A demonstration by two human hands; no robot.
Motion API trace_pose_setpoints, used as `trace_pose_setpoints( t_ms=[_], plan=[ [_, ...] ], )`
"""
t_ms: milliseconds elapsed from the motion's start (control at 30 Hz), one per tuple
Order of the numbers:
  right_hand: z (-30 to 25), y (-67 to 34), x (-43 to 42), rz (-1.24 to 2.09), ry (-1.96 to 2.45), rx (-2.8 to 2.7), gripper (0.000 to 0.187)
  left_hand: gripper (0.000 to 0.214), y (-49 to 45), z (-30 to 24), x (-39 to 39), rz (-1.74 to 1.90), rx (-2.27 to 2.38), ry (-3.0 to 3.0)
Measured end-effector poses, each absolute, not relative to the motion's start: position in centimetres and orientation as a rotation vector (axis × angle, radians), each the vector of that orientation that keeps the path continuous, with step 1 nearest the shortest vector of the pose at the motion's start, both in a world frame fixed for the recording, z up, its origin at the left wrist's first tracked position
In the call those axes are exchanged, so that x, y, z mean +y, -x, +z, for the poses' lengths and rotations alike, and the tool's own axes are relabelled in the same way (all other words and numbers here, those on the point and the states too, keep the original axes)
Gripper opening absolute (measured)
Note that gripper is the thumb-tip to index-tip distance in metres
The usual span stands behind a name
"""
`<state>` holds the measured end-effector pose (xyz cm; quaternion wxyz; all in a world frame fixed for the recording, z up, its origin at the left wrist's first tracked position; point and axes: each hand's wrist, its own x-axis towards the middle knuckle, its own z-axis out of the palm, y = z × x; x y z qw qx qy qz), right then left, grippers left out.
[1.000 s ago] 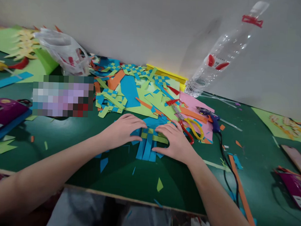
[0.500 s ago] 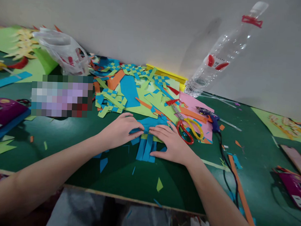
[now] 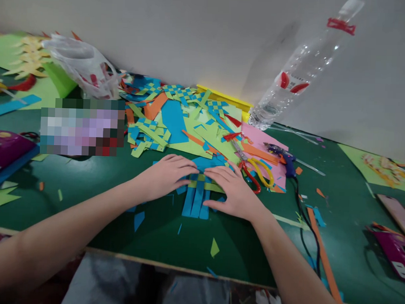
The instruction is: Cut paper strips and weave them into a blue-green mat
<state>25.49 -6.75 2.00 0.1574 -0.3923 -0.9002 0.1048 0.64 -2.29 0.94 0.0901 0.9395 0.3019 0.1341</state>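
Observation:
In the head view, blue paper strips (image 3: 195, 205) lie side by side on the table, with a light green paper strip (image 3: 214, 187) woven across them. My left hand (image 3: 170, 176) rests at the upper left of this weave, its fingers stretched over the blue paper and its thumb apart. From the right, my right hand (image 3: 232, 188) lies over the weave with fingers extended and thumb spread near the strips' right edge. Both sets of fingertips almost meet at the weave's upper part, hiding some of it. Red-and-yellow-handled scissors (image 3: 260, 171) lie just beyond my right hand.
Woven blue-and-green paper pieces (image 3: 150, 134) are heaped behind the hands. A glue gun (image 3: 288, 166) trails its cord rightward. A tall plastic bottle (image 3: 291, 79) stands by the wall, a plastic bag (image 3: 82, 63) at the left. Paper scraps (image 3: 139, 220) litter the green table (image 3: 159, 239).
My left hand's fingers have stretched slightly forward and flattened over the paper. My right fingertips have shifted a little right, and more of the green crossing strip shows between the hands.

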Motion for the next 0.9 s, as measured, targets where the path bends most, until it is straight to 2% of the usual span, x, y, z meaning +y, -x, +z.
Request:
trace_pose_setpoints(
  t_ms=[167, 367, 433, 900],
  plan=[
    [1.89, -25.6, -6.64, 0.242, 1.204, -2.493, 0.053, 0.037, -0.66, 0.61, -2.27, 0.36, 0.803, -2.844],
    [1.57, -25.73, -6.33, 0.161, 1.257, -2.46, 0.02, 0.037, -0.85, 0.98, -2.31, 0.343, 0.711, -2.857],
    [1.41, -25.78, -6.23, 0.133, 1.246, -2.476, 0.015, 0.037, -0.89, 0.94, -2.32, 0.348, 0.715, -2.855],
    [1.28, -25.8, -6.05, 0.166, 1.229, -2.512, 0.018, 0.031, -0.72, 0.56, -2.08, 0.368, 0.712, -2.881]
  ],
)
